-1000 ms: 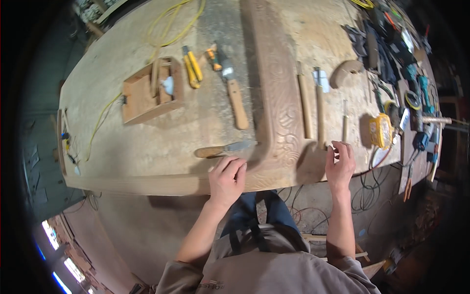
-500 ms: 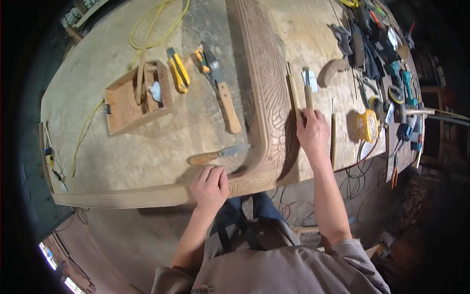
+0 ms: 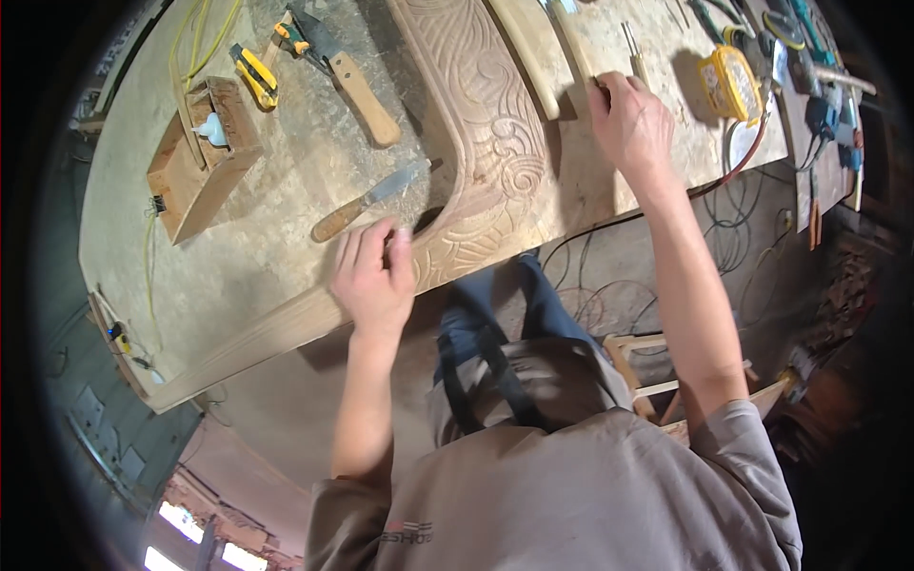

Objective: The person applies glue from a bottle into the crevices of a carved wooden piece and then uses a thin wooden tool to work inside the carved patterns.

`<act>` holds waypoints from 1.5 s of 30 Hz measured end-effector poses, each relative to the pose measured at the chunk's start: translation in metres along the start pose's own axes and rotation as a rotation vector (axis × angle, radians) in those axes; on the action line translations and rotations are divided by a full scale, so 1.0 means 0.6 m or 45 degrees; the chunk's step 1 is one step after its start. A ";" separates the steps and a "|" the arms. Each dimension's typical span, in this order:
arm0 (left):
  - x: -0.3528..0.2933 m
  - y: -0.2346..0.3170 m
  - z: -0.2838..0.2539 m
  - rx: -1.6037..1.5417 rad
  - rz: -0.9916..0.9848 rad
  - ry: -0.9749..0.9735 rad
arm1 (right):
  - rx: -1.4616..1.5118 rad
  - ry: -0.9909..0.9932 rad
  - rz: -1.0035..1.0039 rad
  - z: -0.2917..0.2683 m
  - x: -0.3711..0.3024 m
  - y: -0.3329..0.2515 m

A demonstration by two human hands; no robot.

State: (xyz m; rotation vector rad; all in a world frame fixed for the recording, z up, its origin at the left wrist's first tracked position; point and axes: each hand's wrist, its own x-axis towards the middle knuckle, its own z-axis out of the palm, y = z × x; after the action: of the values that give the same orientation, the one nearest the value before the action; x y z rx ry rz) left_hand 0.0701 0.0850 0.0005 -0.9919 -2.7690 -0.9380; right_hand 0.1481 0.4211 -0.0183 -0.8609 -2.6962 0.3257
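My left hand [image 3: 373, 278] rests at the inner edge of the carved wooden frame [image 3: 495, 181], thumb and fingers apart, nothing seen in it. Just beyond its fingertips lies a flat-bladed knife [image 3: 340, 221] with a wooden handle. My right hand [image 3: 636, 128] is closed, its thumb and forefinger at the near end of a wooden-handled chisel [image 3: 571, 46] lying on the table. To the left of that chisel is a pale tool handle [image 3: 528, 62]. Another slim carving tool [image 3: 633, 43] points away beyond my right knuckles, its lower part hidden by the hand.
A wooden box [image 3: 205, 186], a yellow utility knife [image 3: 255, 78] and a wooden-handled saw [image 3: 367, 100] lie to the left on the worktable. At right stand a yellow tub [image 3: 728, 86] and power tools. Cables [image 3: 728, 224] hang below the table edge.
The whole view has shifted, with the table turned and moved up in it. My left fingers have loosened and spread. My right hand sits nearer the end of the chisel handle.
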 end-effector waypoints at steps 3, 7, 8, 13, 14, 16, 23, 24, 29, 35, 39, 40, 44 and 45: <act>-0.005 0.040 0.020 0.091 0.004 -0.093 | -0.040 -0.027 -0.074 0.007 -0.003 -0.004; -0.001 0.112 0.058 0.233 -0.087 -0.120 | 0.099 0.107 -0.057 0.034 -0.012 0.008; 0.001 0.119 0.066 0.253 -0.151 -0.116 | 0.148 0.164 -0.069 0.039 -0.013 0.011; 0.010 0.141 0.088 0.282 -0.235 -0.031 | 0.188 0.201 -0.074 0.042 -0.013 0.014; 0.012 0.145 0.090 0.292 -0.247 -0.021 | 0.193 0.206 -0.073 0.039 -0.014 0.017; 0.015 0.147 0.094 0.306 -0.262 -0.003 | 0.220 0.184 -0.091 0.031 -0.014 0.018; 0.005 0.136 0.096 0.336 -0.222 0.064 | 0.953 -0.192 0.407 -0.068 -0.132 0.022; 0.005 0.138 0.096 0.345 -0.190 0.068 | 1.024 -0.230 0.403 -0.082 -0.168 0.030; 0.005 0.138 0.106 0.364 -0.123 0.146 | 1.131 -0.378 0.489 -0.116 -0.305 0.034; 0.006 0.128 0.109 0.392 -0.083 0.198 | 1.064 -0.316 0.417 -0.121 -0.342 0.035; 0.004 0.123 0.112 0.358 -0.051 0.211 | 1.003 -0.374 0.510 -0.118 -0.345 0.042; 0.003 0.124 0.111 0.353 -0.060 0.208 | 0.973 -0.386 0.542 -0.118 -0.342 0.042; -0.002 0.125 0.111 0.356 -0.051 0.193 | 0.868 -0.417 0.543 -0.126 -0.339 0.043; 0.002 0.125 0.113 0.346 -0.040 0.202 | 0.849 -0.418 0.540 -0.131 -0.336 0.044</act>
State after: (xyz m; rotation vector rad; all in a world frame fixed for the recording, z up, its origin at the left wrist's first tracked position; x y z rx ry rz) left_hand 0.1236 0.1691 -0.0151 -0.7977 -2.6902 -0.5922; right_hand 0.3458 0.3322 0.0057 -1.2116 -2.3564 1.4648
